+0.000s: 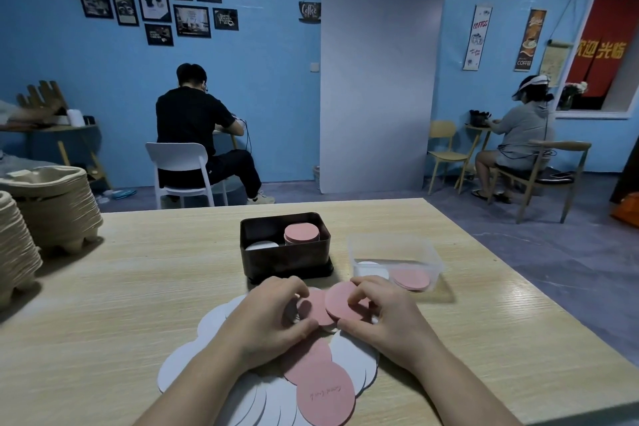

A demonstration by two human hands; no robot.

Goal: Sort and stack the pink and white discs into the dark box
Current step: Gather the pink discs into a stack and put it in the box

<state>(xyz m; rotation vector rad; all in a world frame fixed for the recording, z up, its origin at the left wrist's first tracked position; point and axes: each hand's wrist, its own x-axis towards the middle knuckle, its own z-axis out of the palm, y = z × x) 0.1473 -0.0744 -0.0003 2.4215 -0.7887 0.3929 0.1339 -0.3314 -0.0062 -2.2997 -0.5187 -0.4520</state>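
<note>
A pile of loose white discs (349,356) and pink discs (325,391) is spread on the wooden table in front of me. My left hand (266,318) and my right hand (383,315) both pinch a small bunch of pink discs (337,301) held just above the pile. Behind them stands the dark box (287,261). Inside it a stack of pink discs (301,233) sits on the right and a lower stack of white discs (261,245) on the left.
A clear plastic tub (394,252) at the right of the box holds some white and pink discs. Stacks of paper pulp trays (52,204) stand at the table's left edge. Two people sit at small tables by the far blue wall.
</note>
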